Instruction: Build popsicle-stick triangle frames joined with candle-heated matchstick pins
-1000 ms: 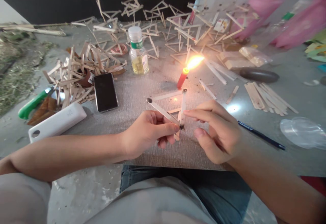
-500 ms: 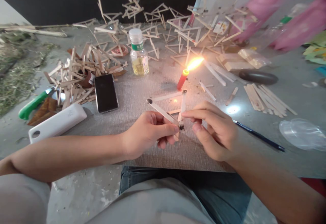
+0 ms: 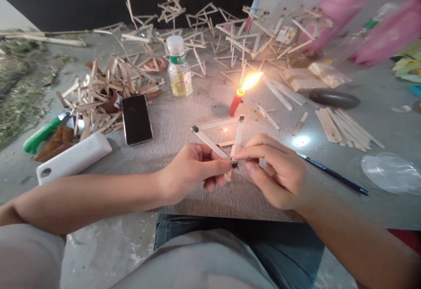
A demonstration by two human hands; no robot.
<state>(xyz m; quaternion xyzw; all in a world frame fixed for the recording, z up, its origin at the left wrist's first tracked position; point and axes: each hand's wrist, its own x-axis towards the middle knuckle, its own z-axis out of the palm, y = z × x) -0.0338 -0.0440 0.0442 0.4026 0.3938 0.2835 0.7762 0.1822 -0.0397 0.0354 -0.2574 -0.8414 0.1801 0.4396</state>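
Note:
My left hand is closed on a triangle of flat wooden sticks, pinching it near its lower corner between thumb and fingers. Dark blackened blobs mark the triangle's corners. At its right side, my right hand has the index fingertip against the right-hand stick; the thumb is apart from it and the other fingers are curled. Just beyond the triangle a lit red candle leans slightly, its flame blown to the right. Another short stick end shows under my left fingers, partly hidden.
A phone, a white power bank and a green-handled knife lie left, near a stick pile. Behind stand a bottle of yellow liquid and many stick frames. Loose sticks and a dark pen lie right.
The triangle has shifted slightly to the right and tilted a little. My right thumb has come slightly closer to the lower corner. Everything else stays as it was.

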